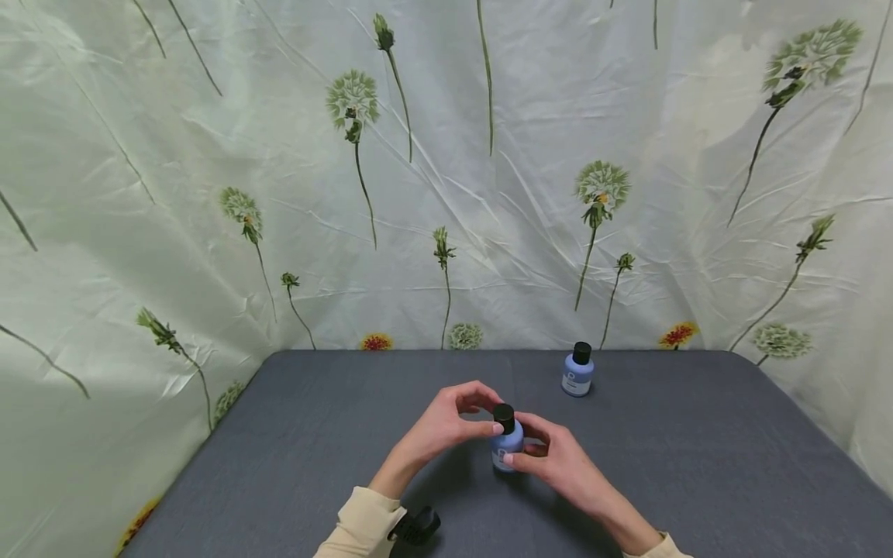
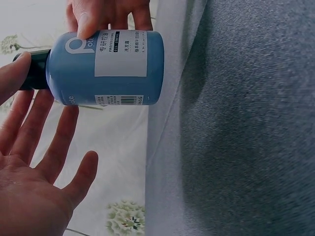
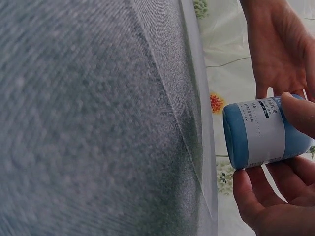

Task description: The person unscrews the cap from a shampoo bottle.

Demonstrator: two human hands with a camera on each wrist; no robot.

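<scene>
A small blue shampoo bottle [image 1: 507, 447] with a black cap [image 1: 504, 417] and a white label is between both hands near the middle of the table. My left hand [image 1: 449, 422] pinches the cap between thumb and fingers. In the left wrist view the other fingers of that hand [image 2: 44, 162] spread loosely below the cap. My right hand [image 1: 561, 463] grips the bottle's body, its thumb across the front, as the right wrist view also shows on the blue bottle [image 3: 263, 132]. Whether the base touches the table cannot be told.
A second blue bottle [image 1: 577, 375] with a black cap stands upright farther back, right of the hands. The dark grey table [image 1: 335, 403] ends at a curtain [image 1: 418, 194] printed with dandelions. A black strap device [image 1: 417, 527] sits at the left wrist.
</scene>
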